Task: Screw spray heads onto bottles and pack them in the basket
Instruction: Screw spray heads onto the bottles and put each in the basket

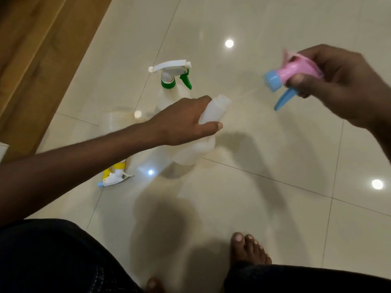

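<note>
Closest to the camera are dark trousers [53, 256] and a bare foot [249, 249] on a glossy cream tile floor [264, 208], shiny enough to mirror the ceiling lights, with thin grout lines running through it.

A bit further out, the left hand [182, 121] is wrapped around the shoulder of a translucent white plastic bottle [211, 115], thumb on the near side, fingers over the top. The bottle is tilted, its open neck pointing right, and it looks smooth and a little cloudy. No head is on it.

Off to the right, the right hand [338, 81] is closed on a pink spray head [296, 70] with a pale blue collar and a curved blue trigger hanging down. It's up in the air, well apart from the bottle neck, with a thin clear dip tube trailing toward it.

Down by the left forearm lies a yellow-and-white spray head [115, 176] with a blue nozzle tip, on a bottle lying on its side.

Further back stands a second bottle [173, 96], upright, with a white head, green collar and green trigger [186, 80] already on it.

Far left there's a wooden panel [42, 49], brown with a matte grain.
</note>
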